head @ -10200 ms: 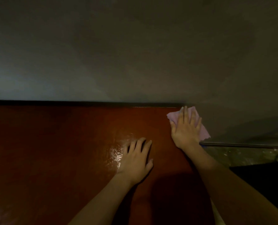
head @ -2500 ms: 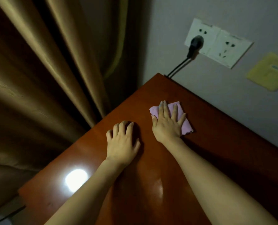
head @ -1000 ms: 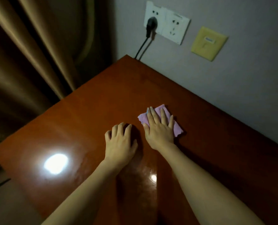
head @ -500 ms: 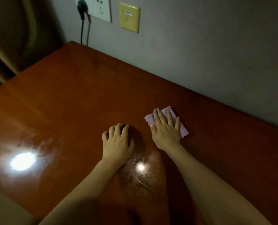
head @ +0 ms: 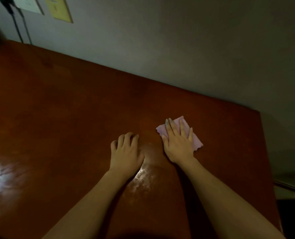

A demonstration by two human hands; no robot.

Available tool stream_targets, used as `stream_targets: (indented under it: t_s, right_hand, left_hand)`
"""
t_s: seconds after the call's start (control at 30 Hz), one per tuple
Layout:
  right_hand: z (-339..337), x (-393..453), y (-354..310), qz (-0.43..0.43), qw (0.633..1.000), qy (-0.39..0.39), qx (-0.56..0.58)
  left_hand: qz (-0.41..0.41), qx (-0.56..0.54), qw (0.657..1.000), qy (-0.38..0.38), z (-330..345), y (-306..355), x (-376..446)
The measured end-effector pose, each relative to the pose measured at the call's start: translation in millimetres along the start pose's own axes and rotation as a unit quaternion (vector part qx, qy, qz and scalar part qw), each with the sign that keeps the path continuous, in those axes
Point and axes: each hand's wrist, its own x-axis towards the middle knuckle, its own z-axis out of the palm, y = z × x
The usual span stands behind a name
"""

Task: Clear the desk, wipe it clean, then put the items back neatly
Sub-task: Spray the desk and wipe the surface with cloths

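My right hand (head: pixel 177 144) lies flat on the pink cloth (head: pixel 196 141), fingers straight and pressing it to the brown surface (head: pixel 74 109), now toward the right end and a little in from the wall edge. A moment ago that same cloth was working nearer the left corner, by the curtain and the wall sockets (head: pixel 28 4); the sockets and the yellow plate (head: pixel 59 8) have since slid up into the far left of my view, so I judge the wipe is travelling rightward along the top. My left hand (head: pixel 126 152) rests beside it on bare wood, holding nothing, fingers loosely bent at the tips (more a brace than a grip). A smeared sheen (head: pixel 143 180) shows just below the hands, near the wrists. Nothing else sits on the surface in view, so clearing looks done, wiping is under way, and putting the items back is not yet begun.
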Motion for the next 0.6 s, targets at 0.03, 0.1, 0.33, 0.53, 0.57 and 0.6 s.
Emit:
stream_targets:
  t_s: [0.03,0.1,0.33,0.53,0.57,0.6]
  right_hand:
    - [-1.0,-6.4,14.1,0.01,1.0,0.001,0.005]
    - [-2.0,-19.9,42.7,0.034,0.999,-0.001,0.006]
    - [-10.7,-64.6,126.0,0.109,0.994,-0.003,0.015]
    - [-12.8,-94.3,175.4,0.161,0.987,0.006,0.027]
    - [-12.5,-99.4,180.1,0.168,0.985,0.008,0.029]
    - [-12.0,-104.6,184.0,0.175,0.984,0.01,0.029]
  left_hand:
    - [0.004,0.002,1.0,-0.005,3.7,12.0,-1.3]
    - [0.013,0.012,1.0,-0.007,12.5,34.6,-4.0]
    - [0.077,0.028,0.996,0.027,32.4,103.1,-8.0]
    - [0.112,0.034,0.993,0.01,42.4,141.8,-14.1]
    - [0.116,0.039,0.992,0.007,43.1,145.5,-14.8]
    - [0.119,0.038,0.992,0.006,43.7,148.8,-15.1]
